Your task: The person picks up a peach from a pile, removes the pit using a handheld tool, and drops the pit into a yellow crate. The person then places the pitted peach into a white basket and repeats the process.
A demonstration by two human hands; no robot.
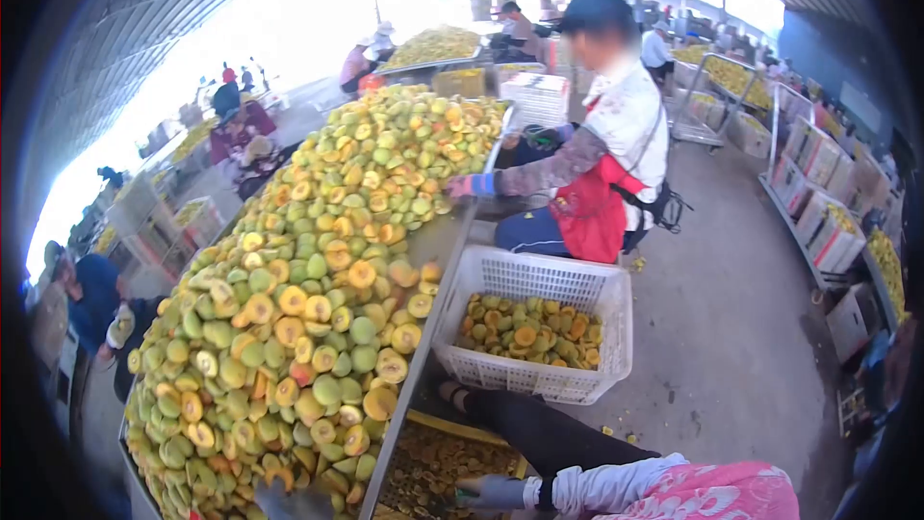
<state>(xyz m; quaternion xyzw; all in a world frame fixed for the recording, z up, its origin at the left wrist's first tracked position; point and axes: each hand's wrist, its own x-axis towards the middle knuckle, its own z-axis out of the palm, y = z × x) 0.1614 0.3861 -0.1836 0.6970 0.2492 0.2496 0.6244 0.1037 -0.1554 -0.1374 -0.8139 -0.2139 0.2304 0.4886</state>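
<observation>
My left hand (294, 501), in a grey glove, reaches into the near end of a big heap of halved yellow-green fruit (318, 327). It is blurred and cut by the bottom edge, so its fingers do not show clearly. My right hand (493, 492), also gloved, is held over a yellow crate (462, 427) of brown pits and scraps beside the table. Its fingers look closed around something small and dark, which I cannot make out. The heap lies on a metal-edged table (416, 376); many pieces show orange flesh.
A white basket (539, 380) partly filled with fruit halves stands right of the table. Beyond it a co-worker (616, 144) sits with one gloved hand at the heap. Other people work on the left and behind. Trolleys and loaded crates (818, 164) line the right side.
</observation>
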